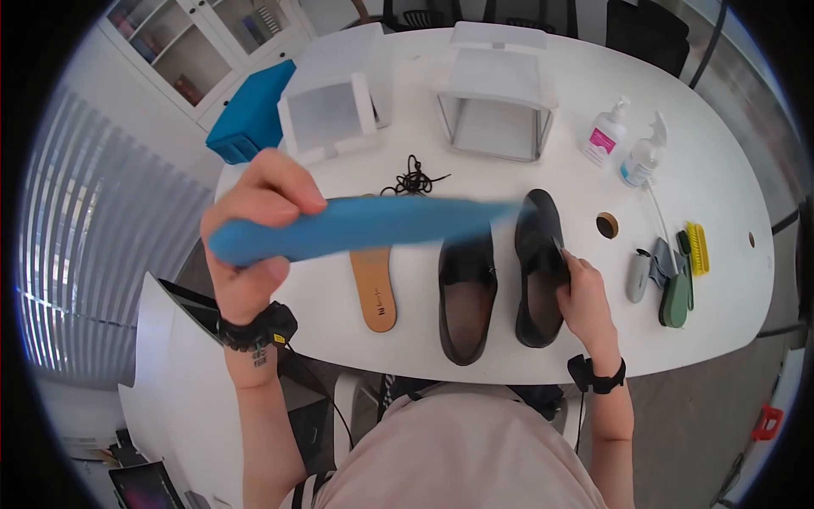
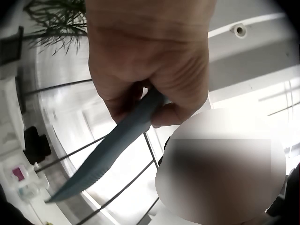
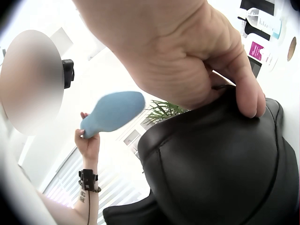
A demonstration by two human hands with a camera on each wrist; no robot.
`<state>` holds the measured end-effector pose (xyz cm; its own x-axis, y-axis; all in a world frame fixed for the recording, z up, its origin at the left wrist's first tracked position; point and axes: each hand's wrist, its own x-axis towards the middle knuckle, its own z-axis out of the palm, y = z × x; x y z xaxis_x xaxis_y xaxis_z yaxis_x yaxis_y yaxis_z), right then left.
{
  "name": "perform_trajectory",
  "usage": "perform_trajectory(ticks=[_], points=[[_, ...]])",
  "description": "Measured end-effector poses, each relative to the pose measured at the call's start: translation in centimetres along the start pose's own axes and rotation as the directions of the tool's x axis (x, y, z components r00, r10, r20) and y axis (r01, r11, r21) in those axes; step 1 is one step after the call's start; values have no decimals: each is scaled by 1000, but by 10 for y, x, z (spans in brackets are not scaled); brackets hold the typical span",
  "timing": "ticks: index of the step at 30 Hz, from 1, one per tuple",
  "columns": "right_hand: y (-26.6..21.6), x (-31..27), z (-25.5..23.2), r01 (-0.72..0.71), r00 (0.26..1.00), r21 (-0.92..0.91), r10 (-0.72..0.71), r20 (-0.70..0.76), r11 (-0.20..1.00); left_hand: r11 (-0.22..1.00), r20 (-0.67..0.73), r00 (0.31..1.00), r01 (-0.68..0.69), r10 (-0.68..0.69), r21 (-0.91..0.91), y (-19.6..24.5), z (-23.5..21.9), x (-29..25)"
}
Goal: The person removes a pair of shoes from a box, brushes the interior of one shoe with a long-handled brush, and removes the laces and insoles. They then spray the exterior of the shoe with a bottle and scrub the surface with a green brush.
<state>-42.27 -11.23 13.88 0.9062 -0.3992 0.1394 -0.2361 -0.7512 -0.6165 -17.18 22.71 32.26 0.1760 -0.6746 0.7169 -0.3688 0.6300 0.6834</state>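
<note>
My left hand point(image 1: 263, 204) pinches the heel end of a blue insole point(image 1: 365, 225) and holds it up above the table; the left wrist view shows the insole point(image 2: 108, 147) slanting down from thumb and fingers. With thumb and fingers, my right hand point(image 1: 588, 301) grips the side edge of the right black shoe point(image 1: 539, 288), which stands on the table; in the right wrist view the hand point(image 3: 187, 61) pinches the rim of the shoe point(image 3: 220, 154). Beside it stands the other black shoe point(image 1: 467, 305). A tan insole point(image 1: 373, 293) lies left of the shoes, partly hidden by the blue one.
Black laces point(image 1: 415, 180) lie behind the insole. Two clear boxes point(image 1: 326, 119) point(image 1: 496, 93) and a teal box point(image 1: 253, 114) stand at the back. To the right are pump bottles point(image 1: 604, 134), a yellow brush point(image 1: 698, 248), a green brush point(image 1: 675, 301) and a table hole point(image 1: 607, 226).
</note>
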Motion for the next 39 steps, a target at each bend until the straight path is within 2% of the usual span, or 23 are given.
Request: perform_trajectory(ticks=[1, 2, 3, 5, 7, 8, 9, 11, 12, 14, 18, 20, 24, 26, 30, 32, 35, 39], points=[[-1, 0, 2, 8, 1000, 5, -8, -1, 1000, 947, 64, 998, 6, -28, 321, 13, -2, -7], [-2, 1, 2, -4, 1000, -23, 5, 14, 1000, 797, 114, 991, -10, -74, 604, 21, 0, -13], [-2, 2, 2, -18, 999, -54, 19, 28, 998, 795, 113, 991, -11, -72, 606, 24, 6, -19], [-5, 2, 1, -23, 999, -64, 25, 35, 998, 594, 71, 944, 143, -322, 791, 20, 21, -33], [-6, 4, 2, -28, 999, -73, 31, 41, 997, 482, 71, 917, 138, -391, 865, -8, 29, -53], [-5, 4, 2, -24, 999, -79, 27, 42, 997, 402, 121, 923, 38, -364, 915, -24, 32, -64], [-4, 3, 2, -21, 999, -85, 25, 41, 996, 404, 122, 924, 38, -363, 914, -40, 32, -81], [-4, 3, 2, -17, 999, -93, 21, 42, 996, 310, 149, 845, 21, -514, 951, -71, 33, -117], [-4, 2, 1, -13, 999, -98, 18, 46, 995, 312, 152, 845, 19, -514, 950, -82, 33, -132], [-3, 2, 2, -10, 999, -92, 14, 42, 996, 171, 217, 807, -146, -550, 974, -96, 36, -151], [-4, 2, 3, -29, 998, -85, 33, 49, 996, 158, 199, 782, -129, -591, 979, -94, 44, -157], [-4, 2, 3, -25, 998, -88, 30, 51, 996, 132, 249, 757, -213, -604, 968, -93, 46, -161], [-3, 1, 2, -6, 999, -94, 10, 42, 996, 172, 291, 704, -238, -647, 956, -99, 49, -179], [-3, 0, 3, -12, 999, -94, 16, 41, 996, 235, 278, 706, -160, -652, 959, -101, 49, -186], [-2, 1, 4, -7, 999, -105, 10, 37, 994, 281, 289, 693, -128, -660, 951, -93, 47, -180], [-3, 2, 4, -14, 999, -104, 19, 42, 994, 386, 227, 728, 55, -646, 921, -83, 51, -168], [-3, 3, 4, -21, 999, -100, 25, 39, 995, 403, 240, 698, 75, -675, 912, -82, 50, -169], [-3, 2, 2, -30, 999, -86, 32, 32, 996, 437, 226, 694, 142, -684, 888, -88, 51, -177]])
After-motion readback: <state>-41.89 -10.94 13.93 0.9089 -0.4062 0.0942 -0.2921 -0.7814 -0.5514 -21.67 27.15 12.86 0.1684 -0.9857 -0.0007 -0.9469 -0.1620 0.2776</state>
